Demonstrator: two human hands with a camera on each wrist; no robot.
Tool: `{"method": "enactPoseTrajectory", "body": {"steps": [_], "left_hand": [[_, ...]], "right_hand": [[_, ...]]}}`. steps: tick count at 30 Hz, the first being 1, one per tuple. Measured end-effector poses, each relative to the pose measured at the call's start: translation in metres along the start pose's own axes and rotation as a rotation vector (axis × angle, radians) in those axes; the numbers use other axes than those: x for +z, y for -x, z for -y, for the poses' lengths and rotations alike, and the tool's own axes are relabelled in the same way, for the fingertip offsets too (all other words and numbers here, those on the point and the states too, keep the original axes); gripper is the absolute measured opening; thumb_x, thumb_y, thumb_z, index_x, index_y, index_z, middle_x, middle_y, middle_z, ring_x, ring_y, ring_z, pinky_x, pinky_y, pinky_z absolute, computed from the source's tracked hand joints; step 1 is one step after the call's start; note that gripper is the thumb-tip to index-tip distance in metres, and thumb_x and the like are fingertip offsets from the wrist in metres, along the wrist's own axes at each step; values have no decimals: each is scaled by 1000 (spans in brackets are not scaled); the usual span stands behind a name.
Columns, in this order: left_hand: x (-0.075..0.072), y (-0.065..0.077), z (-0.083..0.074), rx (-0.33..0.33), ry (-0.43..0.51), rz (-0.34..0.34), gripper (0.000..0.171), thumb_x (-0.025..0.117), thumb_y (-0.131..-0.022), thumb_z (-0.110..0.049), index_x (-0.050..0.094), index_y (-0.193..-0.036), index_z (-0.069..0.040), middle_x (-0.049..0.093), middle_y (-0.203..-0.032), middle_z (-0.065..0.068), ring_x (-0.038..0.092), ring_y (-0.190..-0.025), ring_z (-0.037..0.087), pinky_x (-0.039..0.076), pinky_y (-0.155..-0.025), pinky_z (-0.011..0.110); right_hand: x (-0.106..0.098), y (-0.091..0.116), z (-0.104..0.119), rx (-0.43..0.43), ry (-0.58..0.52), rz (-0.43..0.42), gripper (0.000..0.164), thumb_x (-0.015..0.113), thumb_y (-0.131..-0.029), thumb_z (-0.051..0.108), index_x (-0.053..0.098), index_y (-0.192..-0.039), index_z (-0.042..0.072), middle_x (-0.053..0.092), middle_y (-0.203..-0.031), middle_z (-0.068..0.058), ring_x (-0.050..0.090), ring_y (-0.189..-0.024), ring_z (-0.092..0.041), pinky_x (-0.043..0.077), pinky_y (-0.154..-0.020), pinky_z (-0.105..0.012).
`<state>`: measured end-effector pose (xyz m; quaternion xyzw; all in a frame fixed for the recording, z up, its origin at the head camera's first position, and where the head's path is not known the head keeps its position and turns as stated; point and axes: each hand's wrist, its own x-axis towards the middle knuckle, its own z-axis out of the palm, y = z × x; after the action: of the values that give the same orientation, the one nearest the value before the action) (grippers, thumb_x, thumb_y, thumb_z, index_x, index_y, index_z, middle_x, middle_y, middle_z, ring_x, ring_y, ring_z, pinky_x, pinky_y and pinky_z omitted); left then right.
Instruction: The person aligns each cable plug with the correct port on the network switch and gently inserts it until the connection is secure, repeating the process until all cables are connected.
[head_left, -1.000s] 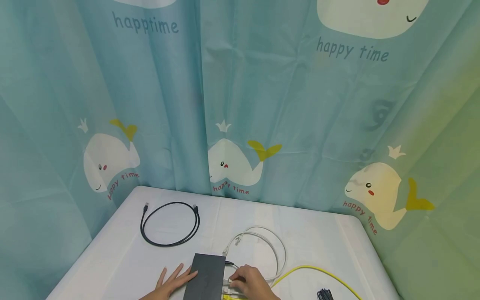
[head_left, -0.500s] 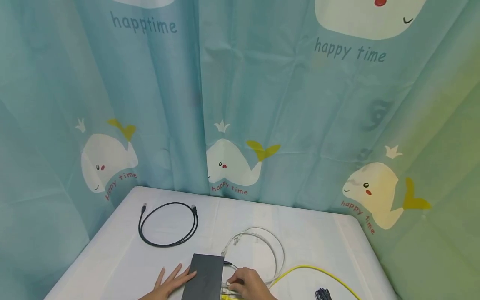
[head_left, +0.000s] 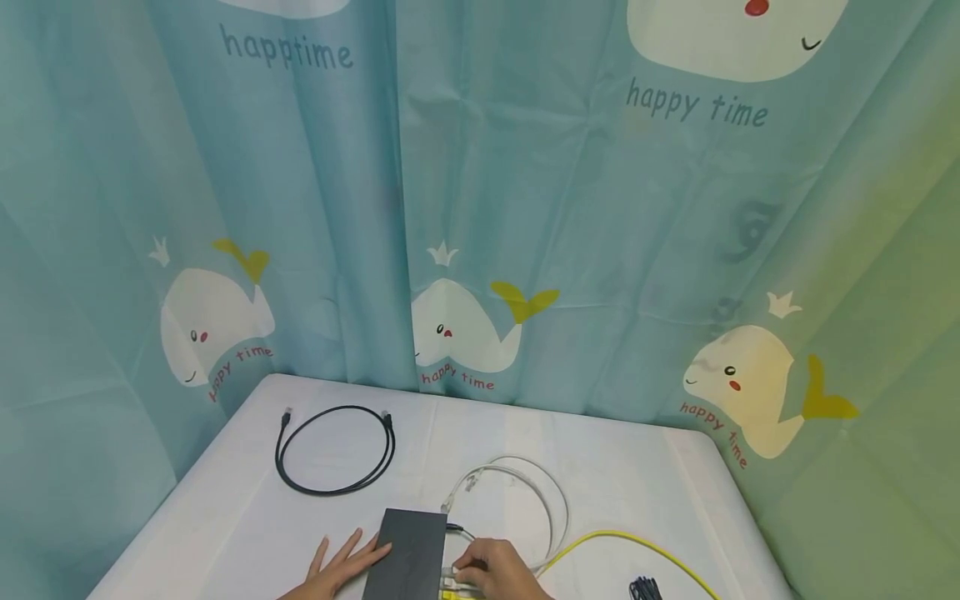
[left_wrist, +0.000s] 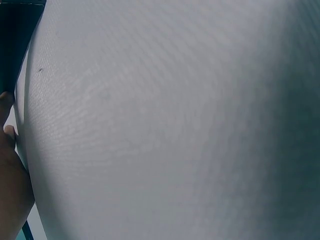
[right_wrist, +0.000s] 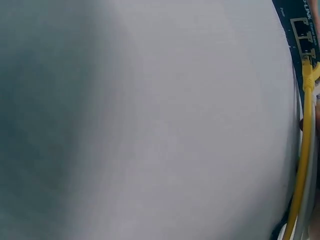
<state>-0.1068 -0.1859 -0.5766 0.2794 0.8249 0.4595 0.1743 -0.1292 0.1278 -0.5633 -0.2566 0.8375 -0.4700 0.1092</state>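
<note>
A dark, flat network switch [head_left: 408, 552] lies at the table's near edge. My left hand [head_left: 339, 573] spreads its fingers against the switch's left side, fingertips on its top edge. At the port side, my right hand [head_left: 501, 572] pinches a white network cable's plug [head_left: 448, 572] between thumb and forefinger, right at the ports. A yellow network cable's plug [head_left: 453, 595] sits in the switch just nearer to me. In the right wrist view, the yellow cable [right_wrist: 302, 150] runs from the row of ports [right_wrist: 303, 37]. The right hand is mostly cut off there.
A coiled black network cable [head_left: 334, 493] lies at the back left. The white cable's loop [head_left: 551, 508] and the yellow cable [head_left: 637, 539] spread to the right. A black power plug [head_left: 454, 527] enters the switch's far end. A dark cord bundle [head_left: 645, 588] lies front right.
My right hand has shifted slightly toward the near side along the switch with the white plug in its fingers. The left hand stays at the switch. The head view drifts a little.
</note>
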Motion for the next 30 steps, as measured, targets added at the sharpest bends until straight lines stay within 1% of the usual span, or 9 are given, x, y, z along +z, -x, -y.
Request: {"method": "enactPoseTrajectory", "body": {"steps": [3, 10, 13, 15, 17, 19, 23, 25, 30], "left_hand": [[1, 0, 0, -2, -5, 0, 67, 62, -87, -48, 37, -146, -29, 29, -149, 6, 0, -140, 24, -15, -93, 72], [1, 0, 1, -23, -32, 5, 67, 62, -87, -48, 36, -146, -31, 31, -148, 7, 6, -139, 39, -13, -93, 70], [0, 0, 3, -8, -21, 18, 69, 61, -87, -48, 34, -147, -28, 28, -149, 7, -2, -140, 18, -13, -93, 70], [0, 0, 5, 8, -16, 24, 69, 61, -88, -47, 33, -148, -27, 27, -149, 6, -6, -135, -1, -14, -92, 70], [-1, 0, 6, 17, -7, 27, 69, 60, -89, -45, 32, -148, -26, 25, -150, 6, -8, -127, -11, -14, -92, 70], [0, 0, 5, 15, -9, 24, 69, 60, -88, -47, 33, -148, -26, 26, -149, 6, -7, -131, -6, -14, -92, 69], [1, 0, 2, -4, -16, 17, 68, 61, -87, -49, 35, -147, -29, 29, -149, 7, 1, -141, 27, -13, -93, 70], [1, 0, 1, -12, -13, 19, 68, 61, -87, -49, 35, -147, -29, 29, -149, 8, 4, -140, 37, -14, -93, 70], [0, 0, 3, -7, -17, 24, 70, 62, -86, -49, 34, -148, -28, 28, -149, 10, 1, -140, 35, -14, -92, 71]], "right_hand": [[0, 0, 0, 29, -20, 2, 8, 73, -81, 18, 72, -83, 10, 65, -75, 14, 58, -70, 0, 50, -63, -21], [1, 0, 0, 58, -37, -13, 3, 75, -79, 13, 72, -78, 13, 65, -71, 14, 58, -69, 0, 49, -65, -21], [1, 0, 2, 55, -56, -16, 4, 75, -78, 12, 72, -77, 13, 65, -71, 14, 58, -70, -1, 50, -66, -21], [0, 0, 3, 48, -69, -13, 3, 75, -78, 11, 72, -77, 13, 65, -71, 13, 58, -70, -1, 50, -65, -21], [-1, -1, 3, 34, -69, -10, 4, 76, -78, 10, 73, -77, 12, 66, -71, 12, 59, -70, 0, 50, -65, -20], [-2, -2, 2, 21, -71, -5, 4, 76, -77, 8, 74, -77, 11, 67, -71, 12, 59, -70, 0, 50, -64, -20], [-3, -4, 1, 29, -82, 3, 4, 77, -76, 7, 75, -76, 11, 67, -70, 12, 59, -68, 0, 50, -62, -19], [-3, -4, 2, 44, -91, 9, 6, 77, -76, 6, 75, -76, 11, 67, -69, 12, 58, -67, 1, 50, -61, -18], [-4, -5, 5, 75, -93, 13, 7, 76, -76, 5, 75, -76, 12, 67, -69, 12, 58, -66, 0, 49, -61, -18]]}}
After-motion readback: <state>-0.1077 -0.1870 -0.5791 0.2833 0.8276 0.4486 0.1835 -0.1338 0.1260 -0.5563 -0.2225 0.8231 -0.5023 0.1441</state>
